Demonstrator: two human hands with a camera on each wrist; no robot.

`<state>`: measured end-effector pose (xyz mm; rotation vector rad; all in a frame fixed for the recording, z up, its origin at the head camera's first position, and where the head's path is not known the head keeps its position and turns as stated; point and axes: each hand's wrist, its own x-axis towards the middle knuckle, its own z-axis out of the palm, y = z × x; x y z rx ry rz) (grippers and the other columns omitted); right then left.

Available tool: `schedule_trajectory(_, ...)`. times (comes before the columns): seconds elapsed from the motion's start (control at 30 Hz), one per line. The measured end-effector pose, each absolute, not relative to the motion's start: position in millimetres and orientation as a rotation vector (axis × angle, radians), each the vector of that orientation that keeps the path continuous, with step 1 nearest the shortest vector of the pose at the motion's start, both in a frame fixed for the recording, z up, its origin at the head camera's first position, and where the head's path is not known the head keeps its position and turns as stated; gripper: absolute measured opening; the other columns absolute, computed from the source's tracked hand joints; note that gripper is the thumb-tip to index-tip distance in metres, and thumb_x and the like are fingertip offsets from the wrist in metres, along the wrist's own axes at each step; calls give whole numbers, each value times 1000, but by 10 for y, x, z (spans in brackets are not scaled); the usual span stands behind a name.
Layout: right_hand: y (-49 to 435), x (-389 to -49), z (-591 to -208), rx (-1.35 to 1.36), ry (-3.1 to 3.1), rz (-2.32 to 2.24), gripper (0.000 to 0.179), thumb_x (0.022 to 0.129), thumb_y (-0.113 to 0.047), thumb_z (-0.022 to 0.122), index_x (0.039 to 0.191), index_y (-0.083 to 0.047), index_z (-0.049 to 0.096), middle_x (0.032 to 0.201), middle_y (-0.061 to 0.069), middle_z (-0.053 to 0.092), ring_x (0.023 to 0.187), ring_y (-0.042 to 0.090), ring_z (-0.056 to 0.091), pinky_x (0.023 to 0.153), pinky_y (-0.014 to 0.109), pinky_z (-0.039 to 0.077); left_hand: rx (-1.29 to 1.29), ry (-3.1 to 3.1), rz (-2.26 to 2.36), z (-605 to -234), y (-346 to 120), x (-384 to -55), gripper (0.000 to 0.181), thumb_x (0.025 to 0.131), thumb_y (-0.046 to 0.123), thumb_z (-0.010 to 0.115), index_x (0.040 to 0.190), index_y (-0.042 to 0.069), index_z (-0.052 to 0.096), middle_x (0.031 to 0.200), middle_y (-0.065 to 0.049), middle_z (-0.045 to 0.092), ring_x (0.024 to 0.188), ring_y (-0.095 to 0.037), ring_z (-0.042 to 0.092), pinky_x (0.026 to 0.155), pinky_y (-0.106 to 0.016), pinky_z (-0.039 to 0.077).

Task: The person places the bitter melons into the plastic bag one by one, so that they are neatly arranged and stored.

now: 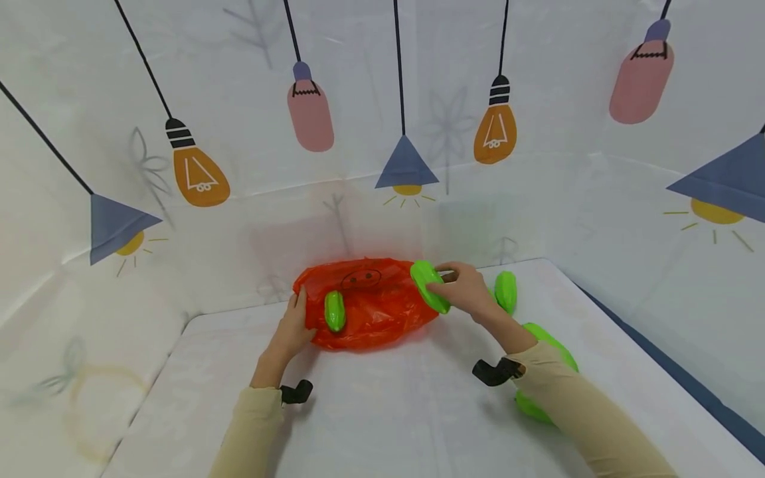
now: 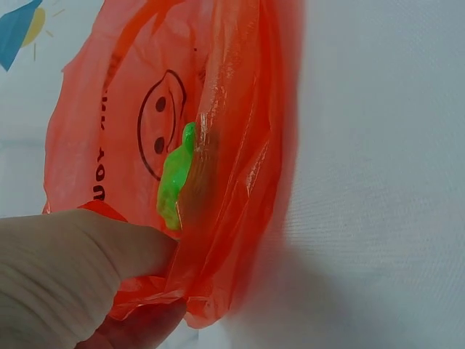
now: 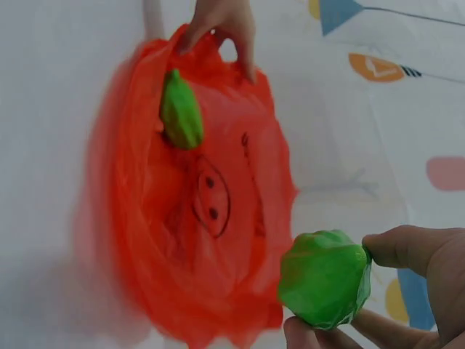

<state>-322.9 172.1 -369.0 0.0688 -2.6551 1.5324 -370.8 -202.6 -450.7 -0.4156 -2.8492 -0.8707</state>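
A red translucent plastic bag (image 1: 382, 325) with a printed face lies on the table, its mouth spread open. My left hand (image 1: 291, 326) grips the bag's left edge, thumb on one side of the film and a finger on the other in the left wrist view. In the bag's mouth sits a small ridged green gourd-like piece (image 1: 335, 312), partly covered by film in the left wrist view (image 2: 174, 178). Near the bag's right end, my right hand (image 1: 469, 290) pinches another ridged green gourd-like piece (image 1: 429, 287) between thumb and fingers.
Beyond my right wrist lies a further green gourd-like piece (image 1: 505, 291). Larger green items (image 1: 551, 342) sit partly hidden behind the right forearm. White printed sheeting (image 1: 370, 226) rises behind the white table (image 1: 394, 411) and along both sides.
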Motion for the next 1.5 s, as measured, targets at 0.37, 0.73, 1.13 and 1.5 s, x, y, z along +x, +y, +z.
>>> schedule_trajectory(0.37, 1234, -3340, -3708, 102, -2653, 1599, 51, 85, -30, 75, 127, -4, 60, 119, 15, 61, 103, 28, 59, 76, 33, 56, -410, -2878, -887, -4443, -2013, -3695, 98, 79, -5, 70, 153, -3, 7, 151, -30, 18, 127, -51, 38, 101, -60, 37)
schedule_trajectory(0.73, 860, -3509, -3977, 43, -2639, 1761, 51, 84, -28, 75, 131, -11, 61, 114, 12, 59, 93, 24, 60, 70, 30, 56, -416, -2832, -911, -4519, -2019, -3648, 94, 81, -1, 70, 153, -2, 9, 149, -29, 23, 125, -50, 41, 100, -61, 36)
schedule_trajectory(1.13, 498, -3703, -4168, -17, -2611, 1944, 54, 90, -25, 70, 139, -11, 54, 122, 11, 55, 95, 24, 59, 75, 33, 57, -420, -2830, -880, -4527, -2015, -3696, 96, 80, -2, 72, 153, -4, 10, 150, -27, 22, 124, -48, 43, 99, -60, 39)
schedule_trajectory(1.5, 287, -3903, -4341, -136, -2558, 2029, 53, 90, -23, 70, 137, -7, 54, 119, 12, 57, 96, 24, 60, 78, 36, 57, -393, -2838, -875, -4489, -2001, -3694, 98, 79, -4, 73, 153, -4, 9, 151, -28, 20, 127, -48, 41, 101, -57, 38)
